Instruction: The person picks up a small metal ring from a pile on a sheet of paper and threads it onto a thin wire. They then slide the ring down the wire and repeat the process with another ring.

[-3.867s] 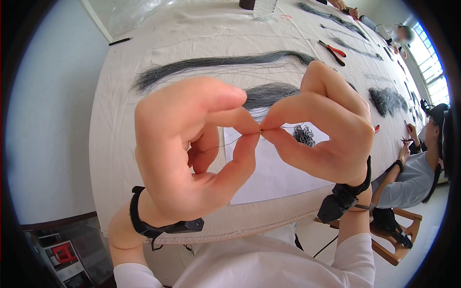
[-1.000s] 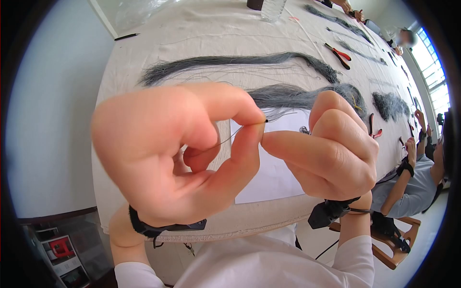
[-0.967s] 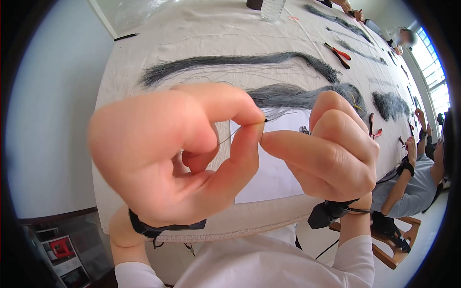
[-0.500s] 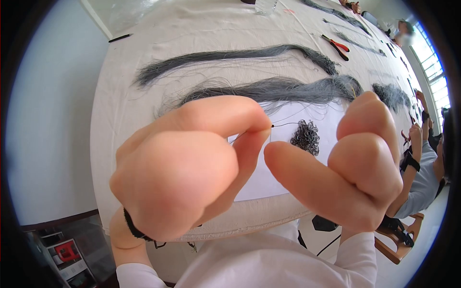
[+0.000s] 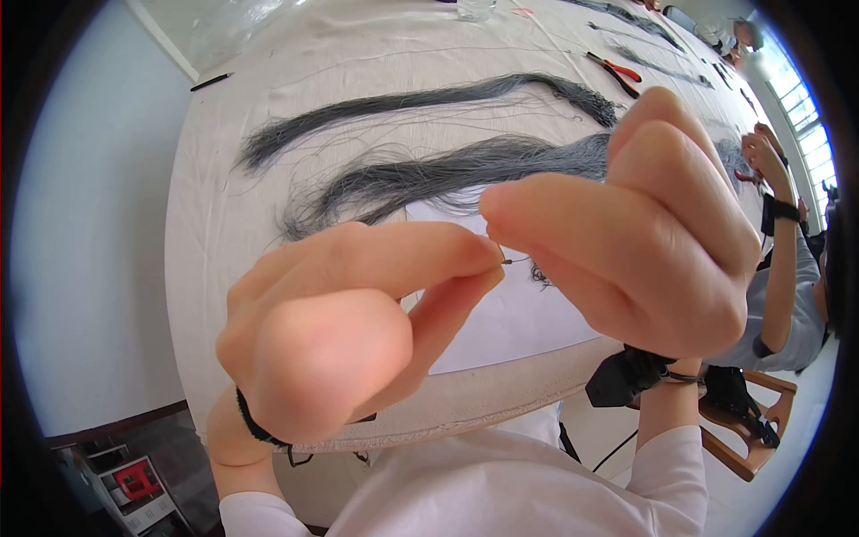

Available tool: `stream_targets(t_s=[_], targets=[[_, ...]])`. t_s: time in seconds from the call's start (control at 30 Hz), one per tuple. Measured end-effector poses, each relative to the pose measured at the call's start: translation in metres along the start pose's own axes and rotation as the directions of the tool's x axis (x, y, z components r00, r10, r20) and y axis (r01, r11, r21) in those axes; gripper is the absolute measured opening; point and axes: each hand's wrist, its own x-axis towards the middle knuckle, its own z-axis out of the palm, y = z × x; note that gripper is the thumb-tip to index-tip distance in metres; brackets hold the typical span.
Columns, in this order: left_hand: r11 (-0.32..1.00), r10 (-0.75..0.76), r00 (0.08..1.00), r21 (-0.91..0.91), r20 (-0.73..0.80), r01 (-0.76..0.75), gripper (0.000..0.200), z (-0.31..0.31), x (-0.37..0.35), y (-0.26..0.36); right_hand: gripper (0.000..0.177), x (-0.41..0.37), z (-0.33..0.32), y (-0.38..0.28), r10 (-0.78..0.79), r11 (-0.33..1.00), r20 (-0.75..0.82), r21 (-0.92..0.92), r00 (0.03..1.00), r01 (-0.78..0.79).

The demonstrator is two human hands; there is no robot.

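Note:
My left hand [image 5: 349, 331] is raised close to the camera and pinches a thin hair strand with a tiny dark bead [image 5: 507, 260] at its fingertips. My right hand [image 5: 644, 233] is closed, with its thumb and forefinger meeting the same strand just right of the left fingertips. Below both hands lies a white paper sheet [image 5: 510, 322] on the table [image 5: 224, 215], with a small pile of dark curled hair [image 5: 540, 276] mostly hidden behind my right hand. Two long grey hair bundles lie beyond, the nearer bundle [image 5: 420, 174] and the farther bundle [image 5: 403, 103].
Red-handled pliers [image 5: 616, 72] lie at the far right of the table, a black pen [image 5: 213, 81] at the far left edge. A co-worker's arm with a black wristband [image 5: 780, 224] reaches in at the right. A wooden chair [image 5: 747, 438] stands below right.
My right hand has come in from apart to pinch at the left fingertips. Both hands have dropped slightly in view, and the curled hair pile is now mostly covered.

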Motion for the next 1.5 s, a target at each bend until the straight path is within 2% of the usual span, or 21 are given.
stream_targets(t_s=[0.03, 0.1, 0.17, 0.2, 0.23, 0.27, 0.3, 0.37, 0.43, 0.5, 0.67, 0.8, 0.9, 1.0, 1.1, 1.23, 1.3, 1.33, 1.4, 1.43, 1.5], targets=[[0.999, -0.009, 0.991, 0.032, 0.134, 0.005, 0.049, -0.006, 0.004, 0.004, 0.035, -0.002, 0.001, 0.004, -0.064, 0.997, -0.034, 0.052, 0.997, 0.065], [0.999, 0.028, 0.994, 0.027, 0.105, -0.031, 0.051, -0.005, 0.004, 0.004, 0.036, -0.002, -0.001, 0.005, -0.043, 0.995, 0.024, 0.09, 0.999, 0.041], [0.997, 0.065, 0.995, 0.026, 0.074, -0.067, 0.052, -0.007, 0.006, 0.009, 0.032, -0.008, 0.008, 0.011, -0.003, 0.967, -0.065, 0.254, 0.998, 0.02], [0.993, -0.004, 0.988, 0.117, 0.151, -0.014, 0.054, -0.011, 0.008, 0.017, 0.032, -0.009, 0.01, 0.01, -0.006, 0.967, -0.068, 0.255, 0.998, 0.024], [0.977, -0.079, 0.972, 0.211, 0.221, 0.031, 0.056, -0.014, 0.01, 0.021, 0.031, -0.009, 0.012, 0.008, 0.056, 0.953, -0.036, 0.301, 0.998, -0.043], [0.976, -0.079, 0.973, 0.215, 0.218, 0.031, 0.056, -0.015, 0.009, 0.02, 0.029, -0.009, 0.013, 0.006, 0.116, 0.933, -0.001, 0.344, 0.993, -0.109], [0.984, -0.062, 0.977, 0.173, 0.202, 0.027, 0.056, -0.016, 0.008, 0.018, 0.029, -0.01, 0.015, 0.005, 0.113, 0.932, -0.003, 0.346, 0.994, -0.105], [0.996, -0.029, 0.985, 0.088, 0.169, 0.015, 0.055, -0.016, 0.005, 0.013, 0.026, -0.01, 0.018, 0.004, 0.249, 0.85, 0.021, 0.475, 0.968, -0.229], [1.0, 0.002, 0.991, 0.001, 0.131, -0.002, 0.054, -0.015, 0.004, 0.009, 0.025, -0.008, 0.014, 0.002, 0.273, 0.837, 0.04, 0.483, 0.961, -0.258], [1.0, -0.013, 0.986, 0.017, 0.169, 0.01, 0.053, -0.02, 0.009, 0.01, 0.025, -0.006, 0.009, 0.004, 0.297, 0.823, 0.061, 0.49, 0.953, -0.288], [0.998, -0.06, 0.978, 0.043, 0.201, 0.052, 0.051, -0.023, 0.013, 0.015, 0.028, -0.002, -0.007, 0.009, 0.181, 0.878, 0.063, 0.44, 0.982, -0.19], [0.999, -0.049, 0.979, 0.016, 0.197, 0.046, 0.052, -0.025, 0.015, 0.013, 0.027, -0.003, -0.008, 0.007, 0.163, 0.899, 0.024, 0.409, 0.986, -0.158], [0.998, -0.023, 0.988, -0.058, 0.155, 0.033, 0.051, -0.023, 0.013, 0.01, 0.025, -0.005, -0.008, 0.008, 0.209, 0.88, 0.075, 0.42, 0.975, -0.221], [0.991, -0.001, 0.993, -0.134, 0.117, 0.017, 0.051, -0.02, 0.01, 0.004, 0.027, -0.009, -0.004, 0.017, 0.249, 0.762, 0.21, 0.561, 0.945, -0.325], [0.978, 0.015, 0.997, -0.21, 0.081, 0.002, 0.051, -0.016, 0.006, -0.002, 0.026, -0.01, 0.0, 0.017, 0.306, 0.769, 0.187, 0.53, 0.933, -0.358], [0.952, 0.025, 0.999, -0.307, 0.03, -0.015, 0.05, -0.012, 0.002, -0.007, 0.028, -0.008, -0.005, 0.015, 0.269, 0.805, 0.163, 0.503, 0.949, -0.315], [0.953, 0.003, 1.0, -0.304, 0.005, -0.001, 0.051, -0.009, 0.001, -0.006, 0.029, -0.006, -0.007, 0.006, 0.476, 0.686, 0.128, 0.564, 0.87, -0.459], [0.954, -0.02, 1.0, -0.301, -0.021, 0.013, 0.051, -0.008, 0.001, -0.006, 0.029, -0.005, -0.011, 0.01, 0.476, 0.686, 0.128, 0.565, 0.87, -0.459], [0.97, -0.025, 1.0, -0.241, -0.008, 0.023, 0.052, -0.011, 0.002, -0.005, 0.028, -0.005, -0.019, 0.02, 0.135, 0.865, 0.151, 0.464, 0.979, -0.191], [0.983, -0.031, 1.0, -0.18, 0.004, 0.031, 0.053, -0.013, 0.003, -0.005, 0.028, -0.01, -0.018, 0.022, 0.135, 0.865, 0.151, 0.465, 0.979, -0.191], [0.992, 0.005, 1.0, -0.126, -0.003, -0.006, 0.052, -0.012, 0.003, -0.006, 0.025, -0.02, -0.011, 0.022, 0.099, 0.919, 0.007, 0.382, 0.995, -0.094]])
